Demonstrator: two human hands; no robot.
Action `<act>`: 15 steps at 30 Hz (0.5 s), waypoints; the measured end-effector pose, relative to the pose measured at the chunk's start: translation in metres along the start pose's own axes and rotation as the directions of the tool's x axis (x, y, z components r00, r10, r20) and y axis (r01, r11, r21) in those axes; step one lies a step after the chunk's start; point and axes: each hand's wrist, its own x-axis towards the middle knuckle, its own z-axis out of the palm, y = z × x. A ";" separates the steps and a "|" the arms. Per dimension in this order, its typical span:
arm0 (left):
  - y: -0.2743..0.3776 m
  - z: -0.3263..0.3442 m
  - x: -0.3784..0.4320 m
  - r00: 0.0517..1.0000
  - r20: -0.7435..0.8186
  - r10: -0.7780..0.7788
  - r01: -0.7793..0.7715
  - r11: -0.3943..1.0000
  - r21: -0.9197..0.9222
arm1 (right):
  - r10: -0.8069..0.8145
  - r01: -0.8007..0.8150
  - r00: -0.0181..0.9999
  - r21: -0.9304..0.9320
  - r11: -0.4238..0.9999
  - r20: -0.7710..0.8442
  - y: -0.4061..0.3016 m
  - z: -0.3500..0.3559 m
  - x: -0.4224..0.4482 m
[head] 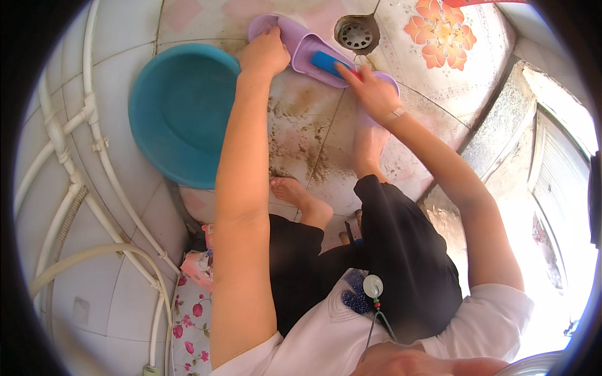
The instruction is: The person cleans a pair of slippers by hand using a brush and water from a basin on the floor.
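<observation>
A purple slipper (pixel 282 35) lies on the tiled floor in front of me. At its strap end, my left hand (pixel 265 51) grips it, with the thumb and fingers partly hidden. My right hand (pixel 376 91) holds a scrubbing brush (pixel 324 62), blue with a red part by the fingers. The brush rests over the slipper's insole (pixel 308 49), and its bristles cannot be made out. Another purple slipper (pixel 388 82) is on my right foot (pixel 369 143), partly covered by my right hand and wrist. My left foot (pixel 294 192) is bare on the floor.
A teal plastic basin (pixel 188 113) stands left of my left forearm. Beyond the slipper is a floor drain (pixel 356 35). Brown dirt (pixel 301 141) is spread over the tiles. White pipes (pixel 89 113) and a hose (pixel 94 251) run along the left wall.
</observation>
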 end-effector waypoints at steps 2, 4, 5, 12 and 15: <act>0.011 0.014 0.001 0.999 -0.029 -0.038 0.039 0.997 0.069 | 0.023 -0.023 0.999 -0.001 1.000 -0.043 -0.026 0.009 0.049; 0.011 0.013 0.001 0.997 -0.050 -0.052 0.058 0.988 0.142 | 0.027 -0.026 0.998 0.023 0.999 -0.060 -0.036 0.011 0.063; 0.010 0.010 0.004 0.998 -0.050 -0.039 0.047 0.983 0.175 | 0.027 -0.025 0.998 0.041 0.999 -0.052 -0.035 0.009 0.058; 0.003 0.009 0.000 0.938 -0.340 -0.075 0.119 0.987 0.111 | -0.041 0.053 0.989 -0.086 0.995 0.141 0.020 -0.011 -0.043; 0.044 -0.034 -0.007 0.977 -0.022 -0.213 0.213 0.977 0.011 | 0.008 0.010 0.989 -0.122 0.992 0.145 0.013 -0.008 -0.029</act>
